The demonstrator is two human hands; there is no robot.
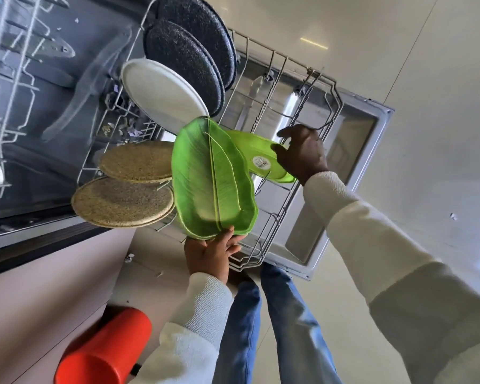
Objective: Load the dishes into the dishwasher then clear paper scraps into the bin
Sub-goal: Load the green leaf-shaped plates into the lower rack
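Pale glossy floor tiles (441,162) are seen beneath an opened dishwasher door (372,139), over which the lower rack (330,87) is drawn out. The left grip (209,253) is closed round the near end of a leaf-shaped green plate (214,181), which is held on edge at the near side of the lower rack. The right grip (302,153) is clamped on the rim of a second green plate (261,159), whose labelled underside is turned toward the camera. This plate is held inside the lower rack, just behind the leaf-shaped one, and whether it rests on the wires cannot be told. Deeper in the lower rack a white plate (161,92) is stood on edge, and two dark speckled plates (183,67) are stood behind it. Two tan speckled plates (119,203) are set at the left side of the lower rack. Small pale bits (122,126), too blurred to be identified, are scattered among the wires of the lower rack near the white plate. A red container (103,347) is seen well apart from the lower rack, beside the left sleeve (200,309).
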